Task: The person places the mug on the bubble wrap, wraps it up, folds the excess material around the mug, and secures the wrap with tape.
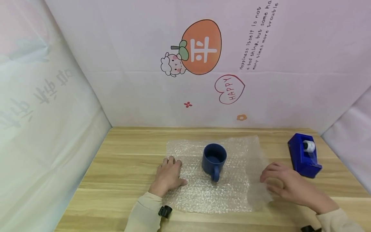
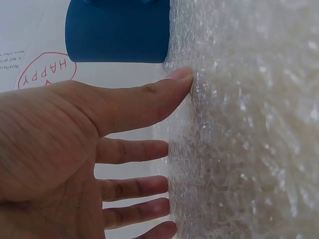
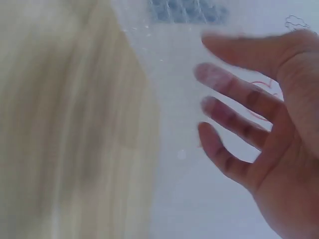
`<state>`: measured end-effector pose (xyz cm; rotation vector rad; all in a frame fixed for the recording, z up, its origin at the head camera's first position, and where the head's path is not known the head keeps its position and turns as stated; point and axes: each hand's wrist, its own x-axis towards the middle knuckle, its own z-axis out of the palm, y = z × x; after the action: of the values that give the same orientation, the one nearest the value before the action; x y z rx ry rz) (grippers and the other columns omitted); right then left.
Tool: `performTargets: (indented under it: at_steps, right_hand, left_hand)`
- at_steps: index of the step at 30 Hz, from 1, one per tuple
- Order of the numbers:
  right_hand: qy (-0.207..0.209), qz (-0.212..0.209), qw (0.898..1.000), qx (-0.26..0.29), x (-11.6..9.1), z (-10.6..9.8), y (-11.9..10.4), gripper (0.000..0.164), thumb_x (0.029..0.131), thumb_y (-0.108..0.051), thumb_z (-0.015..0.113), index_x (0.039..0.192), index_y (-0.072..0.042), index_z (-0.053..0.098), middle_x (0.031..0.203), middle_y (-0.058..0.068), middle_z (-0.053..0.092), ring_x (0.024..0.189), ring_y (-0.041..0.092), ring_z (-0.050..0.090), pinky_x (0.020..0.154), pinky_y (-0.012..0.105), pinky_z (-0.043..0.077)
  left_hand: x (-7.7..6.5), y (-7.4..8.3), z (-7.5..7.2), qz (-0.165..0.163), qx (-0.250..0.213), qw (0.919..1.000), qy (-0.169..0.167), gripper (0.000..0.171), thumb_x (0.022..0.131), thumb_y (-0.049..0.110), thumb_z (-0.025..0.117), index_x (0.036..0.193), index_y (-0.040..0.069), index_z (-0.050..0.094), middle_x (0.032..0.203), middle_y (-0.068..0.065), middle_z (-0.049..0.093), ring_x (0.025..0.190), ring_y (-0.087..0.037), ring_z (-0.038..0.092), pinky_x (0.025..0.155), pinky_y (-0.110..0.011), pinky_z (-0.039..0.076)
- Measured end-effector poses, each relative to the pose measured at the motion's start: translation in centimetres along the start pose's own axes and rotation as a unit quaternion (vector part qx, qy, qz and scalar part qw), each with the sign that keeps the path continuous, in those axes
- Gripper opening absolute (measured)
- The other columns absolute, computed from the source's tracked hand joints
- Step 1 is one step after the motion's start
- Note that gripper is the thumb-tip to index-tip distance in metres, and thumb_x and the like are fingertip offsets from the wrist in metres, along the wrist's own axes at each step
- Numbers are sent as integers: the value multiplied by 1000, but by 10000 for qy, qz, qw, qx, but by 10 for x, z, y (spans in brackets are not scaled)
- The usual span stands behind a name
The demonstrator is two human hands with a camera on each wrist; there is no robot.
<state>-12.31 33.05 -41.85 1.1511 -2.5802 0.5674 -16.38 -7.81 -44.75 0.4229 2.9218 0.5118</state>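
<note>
A dark blue mug (image 1: pixel 214 161) stands upright on a sheet of clear bubble wrap (image 1: pixel 200 196), its handle toward the person. At the sheet's left edge, my left hand (image 1: pixel 168 175) rests its fingertips and thumb on the wrap. The left wrist view shows these fingers (image 2: pixel 134 150) spread and fairly straight, the mug (image 2: pixel 117 30) just past the thumb. My right hand (image 1: pixel 290 183) is at the raised right edge of the sheet. In the right wrist view its thumb (image 3: pixel 244 50) and loosely bent fingers (image 3: pixel 234 119) stand apart beside the wrap (image 3: pixel 174 124).
A blue tape dispenser (image 1: pixel 302 156) with a roll of tape sits at the right, beyond the right hand. Everything lies on a wood-grain table (image 1: pixel 124 167). A printed white sheet (image 1: pixel 139 96) rises along the back, with further white sheets at both sides.
</note>
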Motion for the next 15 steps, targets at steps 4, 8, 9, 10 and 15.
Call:
performTargets:
  at_steps: [4,8,9,10,15]
  right_hand:
    - [-102,-192,9990,402,5,-6,-4,53,65,2,89,98,-35,72,102,-20,62,93,4,57,81,11,43]
    - [148,-195,9971,717,17,-10,-10,50,69,6,86,97,-33,72,98,-17,62,88,3,59,75,12,45]
    - [235,-138,9964,804,22,-11,-11,49,70,7,85,97,-32,72,97,-17,62,86,3,60,72,13,46]
    - [318,-50,9958,855,28,-12,-14,48,73,8,84,97,-31,72,97,-16,62,85,3,61,70,13,46]
    - [821,359,9943,578,63,-12,-19,34,82,4,80,98,-26,72,91,-17,62,79,1,59,66,19,48]
  left_hand:
    - [-1,0,-1,-14,-17,10000,-7,60,75,40,89,117,5,64,117,-17,53,105,-33,47,84,-52,48]
    - [-1,1,-1,-14,-31,10000,-15,58,76,38,89,117,5,64,117,-17,53,104,-33,47,83,-52,48]
    - [-2,1,-1,-16,-32,10000,-17,58,76,38,89,116,5,64,117,-17,53,104,-33,47,83,-52,47]
    - [-2,1,-2,-9,-31,10000,-5,58,76,38,89,116,5,64,116,-17,53,104,-33,47,83,-52,47]
    - [-2,2,-2,40,-7,10000,21,58,76,38,89,117,4,64,117,-18,53,107,-34,48,85,-54,48]
